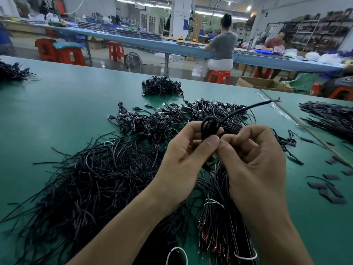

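Note:
A thin black cable [209,125] is coiled into a small loop between my two hands, above the green table [57,104]. My left hand [188,153] pinches the loop with thumb and fingers curled round it. Fingers of my right hand [252,155] curl against the same spot and hold the cable beside the left thumb. The free end of the cable [252,106] sticks up to the right and ends in bare red and black wires.
A big heap of loose black wires [91,180] lies to my left. A tied bundle [219,217] sits under my wrists. Coiled USB cables [172,117] are piled ahead, with a smaller pile [162,86] farther back. Black sleeve pieces [328,188] lie scattered at right. People sit at benches behind.

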`<state>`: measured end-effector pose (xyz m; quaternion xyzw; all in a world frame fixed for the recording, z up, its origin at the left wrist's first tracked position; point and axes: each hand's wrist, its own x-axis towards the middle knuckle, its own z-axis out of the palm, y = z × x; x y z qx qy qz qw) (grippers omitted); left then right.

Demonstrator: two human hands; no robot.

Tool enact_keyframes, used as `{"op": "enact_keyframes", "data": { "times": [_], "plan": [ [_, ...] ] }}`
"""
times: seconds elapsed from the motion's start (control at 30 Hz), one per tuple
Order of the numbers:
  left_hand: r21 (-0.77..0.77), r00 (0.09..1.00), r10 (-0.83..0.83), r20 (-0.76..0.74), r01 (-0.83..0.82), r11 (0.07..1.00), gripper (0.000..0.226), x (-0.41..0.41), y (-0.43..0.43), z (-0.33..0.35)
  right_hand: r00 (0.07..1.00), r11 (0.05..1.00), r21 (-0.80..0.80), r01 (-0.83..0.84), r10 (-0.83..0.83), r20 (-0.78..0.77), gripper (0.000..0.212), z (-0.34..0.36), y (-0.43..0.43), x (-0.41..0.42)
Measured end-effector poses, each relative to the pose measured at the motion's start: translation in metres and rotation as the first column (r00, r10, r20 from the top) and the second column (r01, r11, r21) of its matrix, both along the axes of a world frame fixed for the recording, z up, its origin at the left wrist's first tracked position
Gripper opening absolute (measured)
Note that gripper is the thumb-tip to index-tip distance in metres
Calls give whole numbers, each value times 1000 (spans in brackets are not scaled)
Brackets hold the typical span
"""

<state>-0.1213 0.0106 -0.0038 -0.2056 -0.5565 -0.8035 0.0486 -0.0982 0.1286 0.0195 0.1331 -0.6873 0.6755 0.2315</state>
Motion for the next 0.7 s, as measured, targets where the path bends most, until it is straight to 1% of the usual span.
{"op": "enact_keyframes", "data": {
  "times": [0.07,0.13,0.2,0.23,0.27,0.3,0.33,0.4,0.43,0.5,0.53,0.63,0.7],
  "plan": [
    [-154,986,105,-131,-125,980,22,-4,-4,-1,997,995,-86,-57,61,47,32,1,2,-1],
    [-263,951,180,-251,-246,933,25,-8,-11,-1,989,982,-158,-100,115,89,32,1,3,-2],
    [-325,891,219,-397,-359,875,27,-10,-16,-1,980,966,-227,-126,157,125,33,0,5,-3],
    [-347,864,212,-456,-392,852,28,-9,-17,-1,975,956,-260,-134,174,136,34,0,6,-4],
    [-360,855,194,-481,-394,846,29,-8,-17,-2,972,949,-284,-137,183,144,36,1,7,-5],
    [-358,868,172,-465,-363,860,30,-7,-16,-2,971,945,-296,-139,190,149,36,1,9,-5],
    [-333,896,141,-421,-297,895,31,-5,-16,-1,969,943,-298,-147,198,148,32,2,10,-5],
    [-247,935,97,-341,-189,950,33,-2,-15,1,968,935,-314,-166,215,130,27,4,12,-3],
    [-226,941,102,-323,-181,957,30,-1,-15,3,969,934,-316,-168,216,123,28,5,12,-3],
    [-205,939,123,-322,-195,959,14,-1,-15,6,975,948,-285,-138,181,127,27,4,11,-3],
    [-195,940,131,-315,-200,960,10,-2,-15,7,977,956,-265,-126,165,132,27,3,11,-3],
    [-183,957,157,-246,-205,961,37,-6,-16,5,978,966,-223,-133,164,129,27,5,11,-2],
    [-232,948,195,-253,-255,939,42,-8,-19,5,977,970,-188,-152,176,120,27,7,13,0]
  ]
}}
